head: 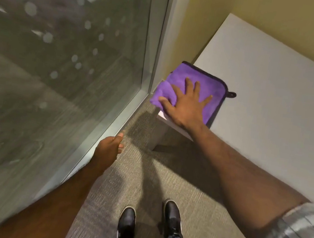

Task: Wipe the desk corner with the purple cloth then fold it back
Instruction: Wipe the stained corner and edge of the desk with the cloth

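The right hand [187, 103] lay flat on the purple cloth [206, 85], fingers spread and palm down, a pressing grip with nothing closed around the fabric. The cloth sat on the near left corner of the counter [267, 94], its left edge bunched and hanging a little past the counter's edge, a dark-trimmed border and a small hanging loop [232, 94] at its far right corner. It looked soft, light and plush, likely to slide easily under a flat palm and to crumple rather than hold shape; for folding, the trimmed corners seemed the surest places to pinch. The left hand [110, 148] hung loosely curled and empty above the carpet [163, 181], beside the glass wall [70, 55]
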Demonstrator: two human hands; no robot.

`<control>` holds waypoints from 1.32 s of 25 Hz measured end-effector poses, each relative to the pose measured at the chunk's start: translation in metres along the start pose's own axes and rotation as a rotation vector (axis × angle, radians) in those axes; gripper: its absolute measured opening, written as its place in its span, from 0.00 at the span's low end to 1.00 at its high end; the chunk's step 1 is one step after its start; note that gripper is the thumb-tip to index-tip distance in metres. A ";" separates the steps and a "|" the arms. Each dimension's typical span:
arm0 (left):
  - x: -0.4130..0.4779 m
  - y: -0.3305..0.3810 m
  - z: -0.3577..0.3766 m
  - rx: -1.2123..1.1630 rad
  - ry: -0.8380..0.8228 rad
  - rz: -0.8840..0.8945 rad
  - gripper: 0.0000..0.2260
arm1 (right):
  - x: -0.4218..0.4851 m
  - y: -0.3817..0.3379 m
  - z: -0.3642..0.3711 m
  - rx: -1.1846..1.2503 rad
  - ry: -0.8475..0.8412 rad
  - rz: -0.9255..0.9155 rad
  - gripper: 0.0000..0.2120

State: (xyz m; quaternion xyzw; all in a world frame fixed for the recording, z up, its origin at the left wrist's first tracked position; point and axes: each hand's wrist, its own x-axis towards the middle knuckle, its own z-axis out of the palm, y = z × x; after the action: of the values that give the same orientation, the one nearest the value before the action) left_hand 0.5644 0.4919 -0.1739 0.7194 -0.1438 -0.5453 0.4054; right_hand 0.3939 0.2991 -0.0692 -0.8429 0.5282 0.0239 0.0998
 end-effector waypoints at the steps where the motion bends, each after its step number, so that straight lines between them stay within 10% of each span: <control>1: -0.002 0.000 0.000 0.090 0.027 0.071 0.18 | 0.002 -0.009 0.002 -0.049 -0.035 -0.082 0.32; 8: -0.016 -0.004 -0.020 0.952 0.006 0.307 0.34 | -0.072 0.006 0.036 -0.194 0.104 -0.621 0.19; 14: -0.022 -0.010 -0.014 1.376 0.002 0.596 0.36 | -0.155 0.116 0.048 -0.130 0.325 -0.422 0.23; 24: -0.033 -0.023 0.001 1.448 -0.002 0.774 0.40 | -0.023 0.074 -0.004 0.087 0.096 0.195 0.43; 33: -0.041 -0.042 0.003 1.430 0.002 0.675 0.41 | -0.041 -0.019 0.016 0.048 0.006 -0.553 0.22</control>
State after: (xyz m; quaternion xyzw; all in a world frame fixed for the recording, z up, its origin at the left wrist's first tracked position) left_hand 0.5372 0.5436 -0.1781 0.7236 -0.6695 -0.1674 -0.0116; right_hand 0.3939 0.3467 -0.0765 -0.9526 0.2786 -0.0191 0.1209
